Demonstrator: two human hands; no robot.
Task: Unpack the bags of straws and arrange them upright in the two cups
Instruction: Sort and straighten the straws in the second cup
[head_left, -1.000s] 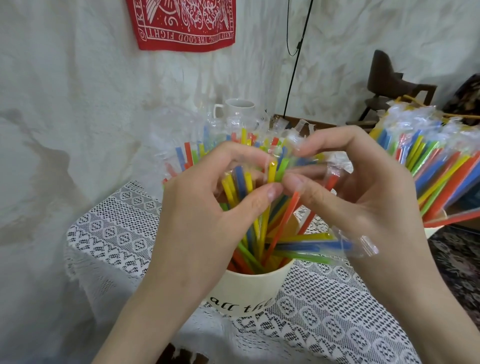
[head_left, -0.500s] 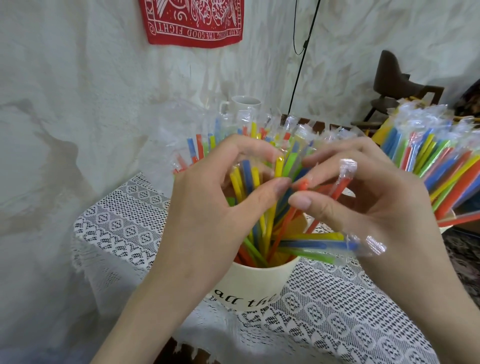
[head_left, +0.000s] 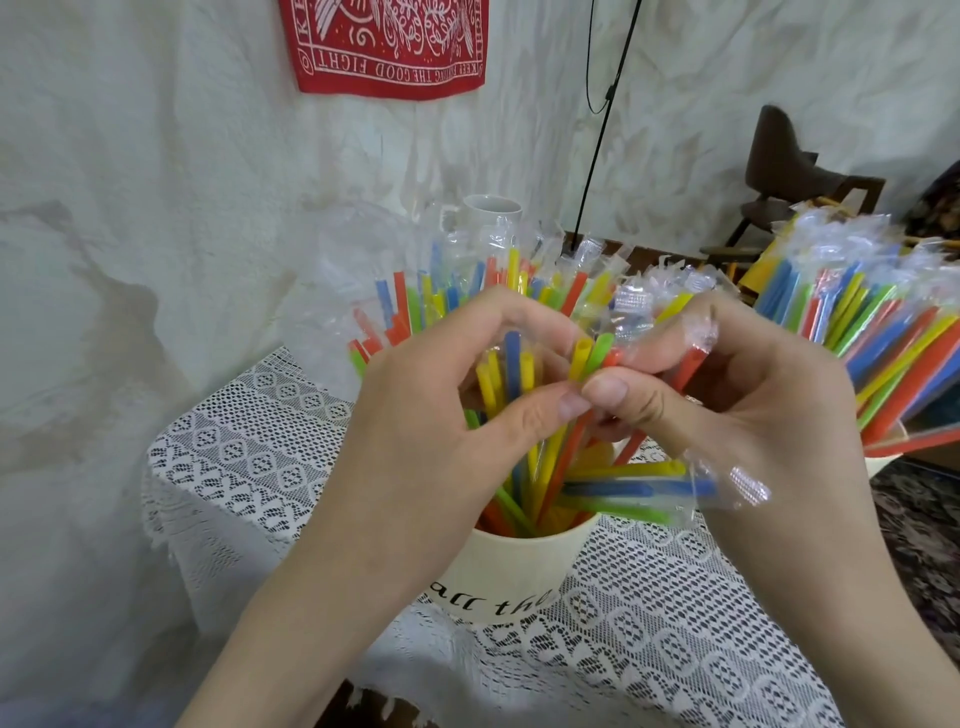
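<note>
With left hand (head_left: 415, 415) and right hand (head_left: 727, 410) curled, pinching wrapped coloured plastic straws (head_left: 582, 358) above the cream lettered cup (head_left: 509, 577) at six o'clock, we judged standing them upright came next.

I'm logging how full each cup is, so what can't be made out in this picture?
- Cream cup: the left hand and right hand hide much of its straws; its lettering is partly hidden.
- Second cup: the head view's right edge cuts it off.
- White mug: mostly hidden behind straw wrappers.
</note>
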